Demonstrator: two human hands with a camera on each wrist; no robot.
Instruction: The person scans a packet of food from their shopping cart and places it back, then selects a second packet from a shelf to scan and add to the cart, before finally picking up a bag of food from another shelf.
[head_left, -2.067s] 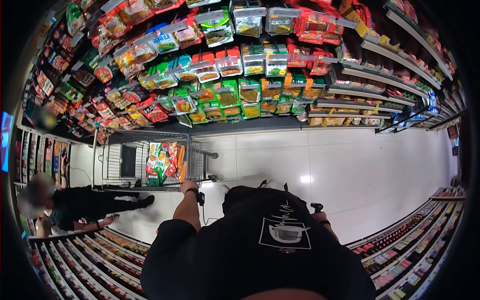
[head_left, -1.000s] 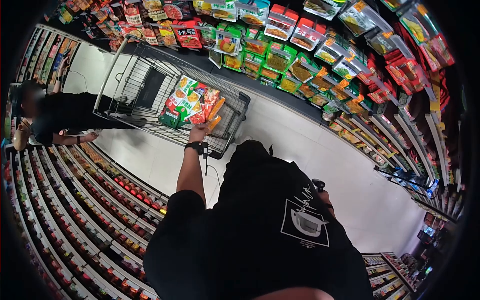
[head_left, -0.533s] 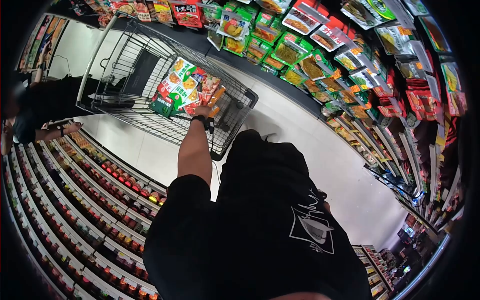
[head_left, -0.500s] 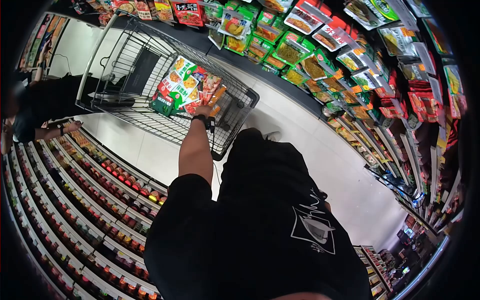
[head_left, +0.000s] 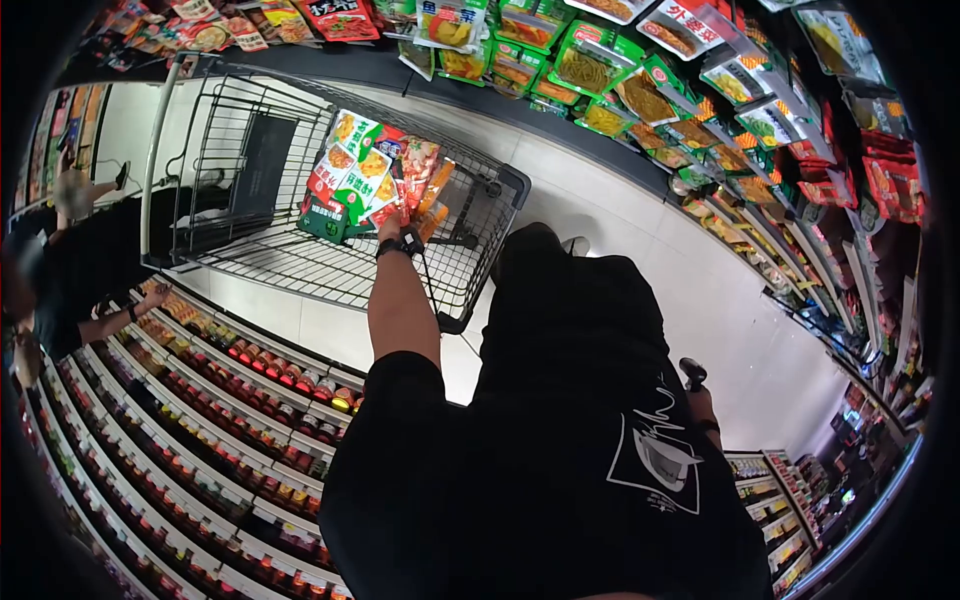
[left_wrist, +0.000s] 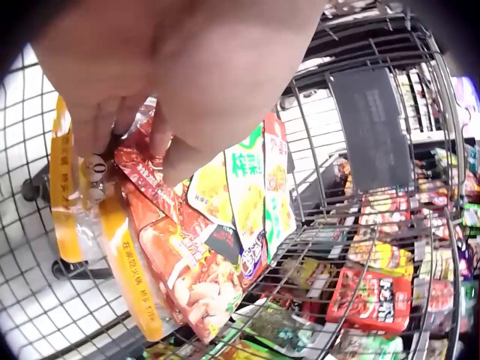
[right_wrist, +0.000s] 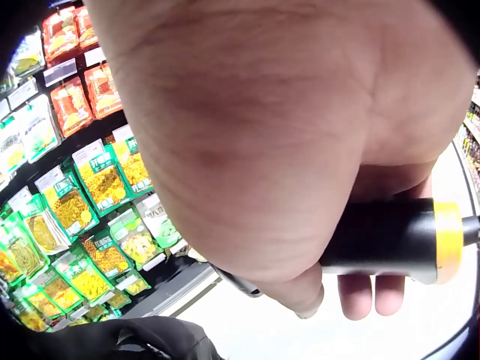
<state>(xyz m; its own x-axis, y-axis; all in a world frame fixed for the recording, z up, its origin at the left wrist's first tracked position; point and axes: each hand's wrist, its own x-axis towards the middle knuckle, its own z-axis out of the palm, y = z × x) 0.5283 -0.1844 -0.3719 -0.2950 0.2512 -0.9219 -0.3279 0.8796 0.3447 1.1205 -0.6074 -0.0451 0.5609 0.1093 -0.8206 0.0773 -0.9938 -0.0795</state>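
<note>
My left hand [head_left: 391, 228] reaches down into the wire shopping cart [head_left: 300, 277]. In the left wrist view its thumb and fingers pinch the top edge of a red food packet [left_wrist: 199, 281]. Two yellow-orange packs [left_wrist: 131, 277] in clear wrapping lie beside it, close under the fingers. White-and-green food packets [head_left: 365, 180] and a dark green packet [head_left: 322, 219] lie fanned out on the other side. Down at my right side, my right hand [right_wrist: 255, 135] grips a black cylindrical handle [right_wrist: 382, 240] with a yellow ring at its end; the palm hides part of it.
Hanging packets [head_left: 590, 85] fill the shelf beyond the cart. Rows of jars [head_left: 280, 370] line the shelf at lower left. Another person [head_left: 110, 235] in dark clothes stands by the cart's handle [head_left: 157, 165]. Pale floor [head_left: 640, 260] runs to the right.
My left hand has moved from the cart's rim down into it, onto the red packet. The view has turned and the cart appears closer. My right hand still grips the black handle.
</note>
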